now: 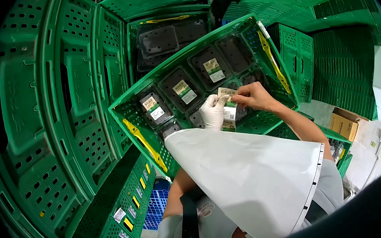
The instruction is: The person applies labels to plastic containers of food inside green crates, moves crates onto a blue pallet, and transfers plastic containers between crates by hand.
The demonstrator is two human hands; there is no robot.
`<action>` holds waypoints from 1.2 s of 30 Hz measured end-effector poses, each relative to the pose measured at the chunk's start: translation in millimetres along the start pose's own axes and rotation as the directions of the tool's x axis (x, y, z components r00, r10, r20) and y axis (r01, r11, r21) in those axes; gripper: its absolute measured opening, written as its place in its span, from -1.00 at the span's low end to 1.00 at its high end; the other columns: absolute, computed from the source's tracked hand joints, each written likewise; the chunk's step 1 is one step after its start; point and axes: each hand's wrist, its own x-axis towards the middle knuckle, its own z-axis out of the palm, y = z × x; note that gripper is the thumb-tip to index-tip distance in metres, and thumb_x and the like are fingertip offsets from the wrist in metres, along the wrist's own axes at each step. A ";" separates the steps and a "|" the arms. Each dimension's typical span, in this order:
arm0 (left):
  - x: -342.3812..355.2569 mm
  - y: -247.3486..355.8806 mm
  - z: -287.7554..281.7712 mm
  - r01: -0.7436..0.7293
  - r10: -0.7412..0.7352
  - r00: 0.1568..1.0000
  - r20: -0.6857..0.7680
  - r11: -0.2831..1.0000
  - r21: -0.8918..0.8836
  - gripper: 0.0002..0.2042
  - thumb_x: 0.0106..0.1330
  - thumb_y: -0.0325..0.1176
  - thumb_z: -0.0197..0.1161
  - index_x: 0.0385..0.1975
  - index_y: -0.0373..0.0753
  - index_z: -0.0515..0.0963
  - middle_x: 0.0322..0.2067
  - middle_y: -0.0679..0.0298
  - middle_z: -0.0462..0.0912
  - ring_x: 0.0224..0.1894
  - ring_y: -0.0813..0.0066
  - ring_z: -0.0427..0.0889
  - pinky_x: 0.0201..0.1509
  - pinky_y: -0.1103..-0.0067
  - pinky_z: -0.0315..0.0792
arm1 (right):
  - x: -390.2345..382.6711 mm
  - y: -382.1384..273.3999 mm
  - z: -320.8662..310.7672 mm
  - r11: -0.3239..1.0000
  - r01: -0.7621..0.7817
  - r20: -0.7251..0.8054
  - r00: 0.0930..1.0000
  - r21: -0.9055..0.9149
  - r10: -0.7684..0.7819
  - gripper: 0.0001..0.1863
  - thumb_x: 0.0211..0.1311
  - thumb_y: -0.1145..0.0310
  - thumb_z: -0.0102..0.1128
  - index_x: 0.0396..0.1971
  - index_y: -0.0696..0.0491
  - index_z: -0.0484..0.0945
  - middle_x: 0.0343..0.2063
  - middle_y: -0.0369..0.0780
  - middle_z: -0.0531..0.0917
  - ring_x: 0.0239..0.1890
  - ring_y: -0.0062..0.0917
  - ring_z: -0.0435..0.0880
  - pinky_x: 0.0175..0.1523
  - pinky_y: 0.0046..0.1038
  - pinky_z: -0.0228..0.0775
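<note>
My left hand (pixel 213 111), in a white glove, grips a strip of printed labels (pixel 230 109) over the near side of a green crate (pixel 176 68). My bare right hand (pixel 256 97) pinches the upper end of the strip between thumb and fingers. Beneath both hands, the crate holds several dark plastic trays under clear covers. Cream, green and white labels sit on a left tray (pixel 154 108), a middle tray (pixel 183 92) and a right tray (pixel 213 70). The far right tray (pixel 236 53) shows no label. The nearer trays are partly hidden by my hands and a white sheet.
The wide white sheet (pixel 247 169), black marks along its edge, spreads across my lap and covers my left forearm. Tall stacks of green crates (pixel 82 79) stand on the left. Another crate with dark trays (pixel 158 41) lies beyond. A cardboard box (pixel 343 124) sits at right.
</note>
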 end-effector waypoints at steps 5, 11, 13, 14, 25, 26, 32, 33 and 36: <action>-1.0 23.0 5.8 -0.121 0.116 0.981 0.157 0.992 0.022 -0.73 0.01 -0.33 0.37 -0.40 -0.36 0.50 -0.49 0.28 0.59 -0.44 0.66 0.50 -0.35 0.66 0.41 | 12.9 3.9 -17.0 0.994 0.107 -0.157 0.982 0.030 -0.101 -0.80 0.08 0.36 0.17 -0.53 0.21 0.58 -0.71 -0.26 0.58 -0.67 -0.71 0.52 -0.55 -0.62 0.35; 4.9 -23.2 -2.9 -0.058 -0.022 0.976 0.216 0.933 0.355 -0.75 0.11 -0.26 0.16 -0.37 -0.34 0.48 -0.47 0.07 0.54 -0.41 0.19 0.54 -0.31 0.50 0.39 | 96.2 36.6 -99.7 0.965 0.052 -0.532 0.826 -0.257 -0.186 -0.74 -0.02 0.28 0.28 -0.55 0.18 0.49 -0.69 -0.23 0.55 -0.74 -0.64 0.51 -0.64 -0.55 0.34; 4.6 -43.4 -13.5 -0.262 0.106 0.927 0.359 0.870 0.419 -0.79 0.22 -0.33 0.08 -0.30 -0.36 0.49 -0.36 0.09 0.56 -0.31 0.38 0.53 -0.22 0.57 0.36 | 112.9 49.2 -100.7 0.923 -0.023 -0.340 0.933 -0.384 -0.117 -0.69 -0.11 0.26 0.34 -0.58 0.19 0.45 -0.71 -0.20 0.53 -0.75 -0.57 0.52 -0.64 -0.53 0.32; 2.6 -47.0 -16.3 0.011 -0.109 0.925 0.365 0.966 0.259 -0.78 0.23 -0.36 0.06 -0.25 -0.38 0.48 -0.33 0.14 0.56 -0.30 0.45 0.52 -0.21 0.58 0.36 | 126.1 61.4 -100.6 0.918 0.001 -0.291 0.948 -0.397 -0.126 -0.65 -0.18 0.25 0.37 -0.57 0.20 0.44 -0.73 -0.17 0.51 -0.78 -0.48 0.51 -0.62 -0.47 0.34; -69.7 -102.1 -77.1 0.408 -0.344 0.893 0.291 0.891 -0.200 -0.75 0.21 -0.49 0.07 -0.12 -0.40 0.45 -0.28 0.25 0.57 -0.31 0.54 0.53 -0.23 0.61 0.43 | 133.9 77.8 -42.8 0.492 -0.245 -0.483 0.755 -0.836 -0.444 -0.56 -0.04 0.01 0.22 -0.34 0.07 0.41 -0.52 -0.17 0.61 -0.45 -0.29 0.62 -0.41 -0.25 0.46; -83.7 -106.6 -90.7 0.389 -0.332 0.904 0.271 0.901 -0.194 -0.75 0.21 -0.49 0.07 -0.12 -0.40 0.45 -0.28 0.25 0.57 -0.31 0.54 0.53 -0.23 0.61 0.43 | 107.0 48.6 -17.4 0.594 -0.099 -0.432 0.782 -0.798 -0.449 -0.56 -0.02 -0.02 0.20 -0.40 0.09 0.45 -0.51 -0.13 0.60 -0.44 -0.29 0.61 -0.40 -0.27 0.44; -166.0 -138.5 -153.3 0.326 -0.287 0.931 0.226 0.931 -0.162 -0.76 0.20 -0.50 0.08 -0.15 -0.40 0.46 -0.28 0.24 0.58 -0.31 0.53 0.53 -0.23 0.60 0.44 | -57.1 -4.5 108.5 0.984 0.173 0.098 0.981 -0.048 -0.168 -0.72 -0.02 0.31 0.24 -0.40 0.23 0.56 -0.59 -0.13 0.60 -0.52 -0.61 0.56 -0.42 -0.53 0.38; -187.2 -142.0 -165.7 0.310 -0.278 0.941 0.193 0.937 -0.160 -0.77 0.19 -0.51 0.08 -0.15 -0.40 0.46 -0.28 0.24 0.58 -0.31 0.53 0.54 -0.23 0.60 0.44 | -80.9 -35.0 120.9 0.964 0.208 0.060 0.978 -0.167 -0.200 -0.78 -0.02 0.36 0.23 -0.46 0.23 0.55 -0.65 -0.08 0.56 -0.62 -0.58 0.50 -0.49 -0.47 0.34; -233.1 -160.4 -195.6 0.281 -0.256 0.955 0.151 0.944 -0.174 -0.77 0.19 -0.51 0.08 -0.16 -0.40 0.46 -0.29 0.24 0.58 -0.31 0.52 0.54 -0.23 0.60 0.44 | -110.5 -25.8 158.6 0.887 0.322 0.150 0.946 -0.331 -0.288 -0.81 0.00 0.38 0.22 -0.53 0.22 0.53 -0.70 -0.06 0.51 -0.71 -0.45 0.40 -0.55 -0.43 0.28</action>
